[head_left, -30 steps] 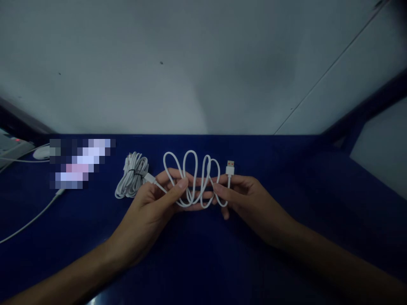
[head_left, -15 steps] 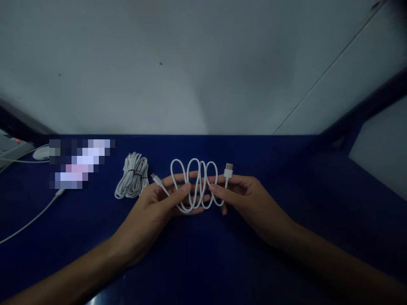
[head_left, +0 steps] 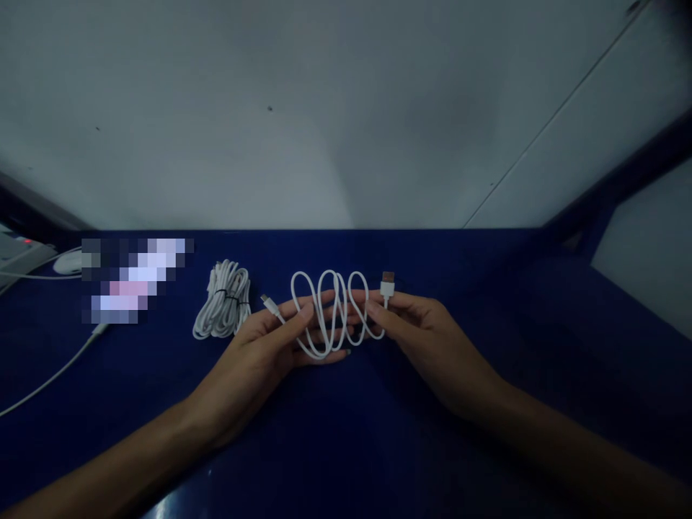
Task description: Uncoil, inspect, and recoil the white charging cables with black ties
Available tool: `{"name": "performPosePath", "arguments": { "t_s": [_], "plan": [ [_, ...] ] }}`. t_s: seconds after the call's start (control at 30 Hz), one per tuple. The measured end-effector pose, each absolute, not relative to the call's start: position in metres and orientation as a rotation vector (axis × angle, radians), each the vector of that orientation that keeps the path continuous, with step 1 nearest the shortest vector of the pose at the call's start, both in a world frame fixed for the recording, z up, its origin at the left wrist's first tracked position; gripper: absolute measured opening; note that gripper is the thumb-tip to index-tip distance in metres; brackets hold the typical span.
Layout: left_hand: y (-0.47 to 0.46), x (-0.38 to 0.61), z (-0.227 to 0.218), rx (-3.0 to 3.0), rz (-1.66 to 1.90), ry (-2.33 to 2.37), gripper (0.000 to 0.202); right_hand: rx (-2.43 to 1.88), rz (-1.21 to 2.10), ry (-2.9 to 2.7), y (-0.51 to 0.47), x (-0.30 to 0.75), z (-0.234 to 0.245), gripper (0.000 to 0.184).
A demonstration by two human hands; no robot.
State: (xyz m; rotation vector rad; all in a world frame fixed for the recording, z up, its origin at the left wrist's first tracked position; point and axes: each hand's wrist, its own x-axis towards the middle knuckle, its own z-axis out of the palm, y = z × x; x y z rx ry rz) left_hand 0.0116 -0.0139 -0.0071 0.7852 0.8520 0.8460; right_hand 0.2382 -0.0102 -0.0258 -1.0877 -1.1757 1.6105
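A white USB cable (head_left: 331,310) hangs in several loops between my two hands above a blue table (head_left: 486,303). My left hand (head_left: 270,346) pinches the cable near its small plug, which sticks out to the upper left. My right hand (head_left: 419,331) grips the other end just below the large USB plug (head_left: 388,282), which points up. The loops drape over the fingers of my left hand.
A second white cable, bundled and tied with a dark band (head_left: 223,306), lies on the table left of my hands. A blurred patch (head_left: 132,280), a loose white cord (head_left: 54,371) and a white device (head_left: 21,256) sit at the far left. A pale wall rises behind.
The loops have been drawn closer together and lower. The small plug has slipped out of my left hand's fingers and now points up-left. Both hands stay on the cable.
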Motion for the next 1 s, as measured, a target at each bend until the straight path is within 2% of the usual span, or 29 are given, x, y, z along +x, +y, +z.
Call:
{"name": "performPosePath", "arguments": {
  "t_s": [0.57, 0.73, 1.0],
  "plan": [
    [-0.0132, 0.0125, -0.013, 0.802, 0.84, 0.846, 0.034, -1.069, 1.669, -1.036, -0.0103, 0.2333, -0.0304, 0.037],
    [-0.0134, 0.0144, -0.0089, 0.803, 0.84, 0.851, 0.033, -1.021, 1.696, -1.026, -0.0093, 0.2347, -0.0305, 0.029],
    [-0.0134, 0.0151, -0.0086, 0.79, 0.842, 0.862, 0.037, -1.006, 1.698, -0.933, -0.0098, 0.2355, -0.0251, 0.028]
  ]
}}
